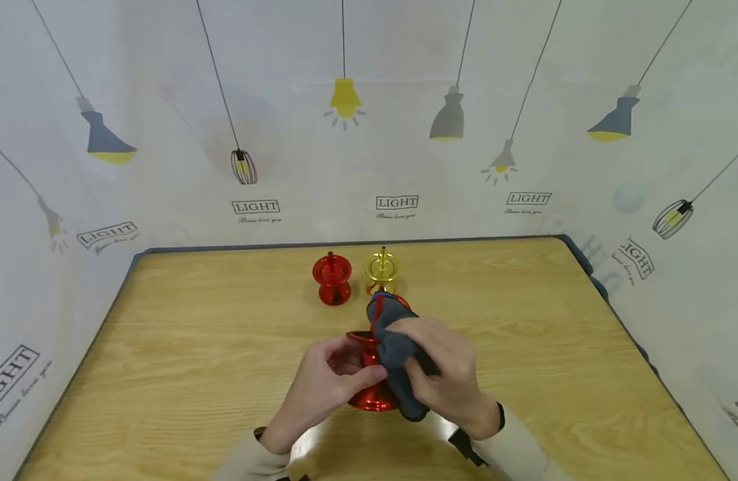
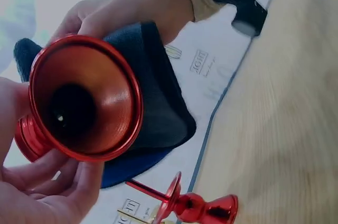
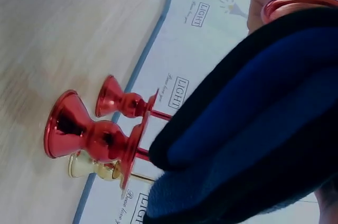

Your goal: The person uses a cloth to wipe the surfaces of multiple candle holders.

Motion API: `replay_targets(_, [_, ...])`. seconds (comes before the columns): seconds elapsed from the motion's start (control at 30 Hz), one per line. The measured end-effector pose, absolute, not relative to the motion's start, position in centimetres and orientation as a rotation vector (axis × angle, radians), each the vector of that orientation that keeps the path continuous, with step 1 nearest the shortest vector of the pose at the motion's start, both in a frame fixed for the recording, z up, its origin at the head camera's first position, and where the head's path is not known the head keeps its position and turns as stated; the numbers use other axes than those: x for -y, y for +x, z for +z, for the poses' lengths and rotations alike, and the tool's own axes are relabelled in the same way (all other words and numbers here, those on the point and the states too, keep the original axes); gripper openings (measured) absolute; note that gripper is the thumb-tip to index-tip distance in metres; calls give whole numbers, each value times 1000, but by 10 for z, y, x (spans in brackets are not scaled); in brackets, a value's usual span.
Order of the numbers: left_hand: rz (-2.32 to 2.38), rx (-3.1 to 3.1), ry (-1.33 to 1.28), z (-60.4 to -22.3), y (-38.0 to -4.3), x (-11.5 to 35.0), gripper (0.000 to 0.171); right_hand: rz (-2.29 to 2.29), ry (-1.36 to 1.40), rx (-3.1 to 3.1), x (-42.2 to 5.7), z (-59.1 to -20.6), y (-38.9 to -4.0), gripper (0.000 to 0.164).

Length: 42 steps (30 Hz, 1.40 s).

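Observation:
My left hand [image 1: 329,377] grips a shiny red metal candle holder [image 1: 374,401] by its narrow middle, thumb across the front. In the left wrist view the hollow underside of this candle holder [image 2: 108,78] faces the camera. With curled fingers, my right hand [image 1: 444,364] pinches a dark grey-blue cloth [image 1: 399,351] against the right side and top of the holder. The cloth [image 3: 253,118] fills much of the right wrist view, its blue side showing, and covers part of the held holder [image 3: 301,3]. Part of the holder's upper end is hidden by the cloth.
Farther back on the wooden table [image 1: 194,334] stand a red spiked candle holder [image 1: 334,292] and a gold one [image 1: 390,268]. Another red candle holder [image 3: 68,123] stands in front of the gold one, mostly behind the cloth in the head view. A lamp-patterned white curtain [image 1: 309,174] surrounds the table.

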<state>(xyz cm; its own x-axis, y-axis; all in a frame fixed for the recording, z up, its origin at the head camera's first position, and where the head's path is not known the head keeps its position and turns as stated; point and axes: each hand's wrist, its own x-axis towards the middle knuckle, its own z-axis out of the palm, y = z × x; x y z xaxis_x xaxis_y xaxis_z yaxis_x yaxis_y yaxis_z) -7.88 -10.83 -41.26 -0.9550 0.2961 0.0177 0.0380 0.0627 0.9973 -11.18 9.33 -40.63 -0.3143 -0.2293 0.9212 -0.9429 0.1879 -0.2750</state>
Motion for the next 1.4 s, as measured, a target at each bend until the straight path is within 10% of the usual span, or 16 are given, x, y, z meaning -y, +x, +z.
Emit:
replay_targets(0.43, [2228, -1075, 495, -425, -82, 109, 27, 1644, 1069, 1613, -94, -418, -106, 23])
replay_targets(0.87, [2000, -2181, 325, -401, -76, 100, 34, 1187, 1094, 1677, -100, -405, -110, 23])
replay_targets(1.4, [2232, -1233, 545, -419, -84, 109, 31, 1474, 1071, 1589, -96, -411, -105, 23])
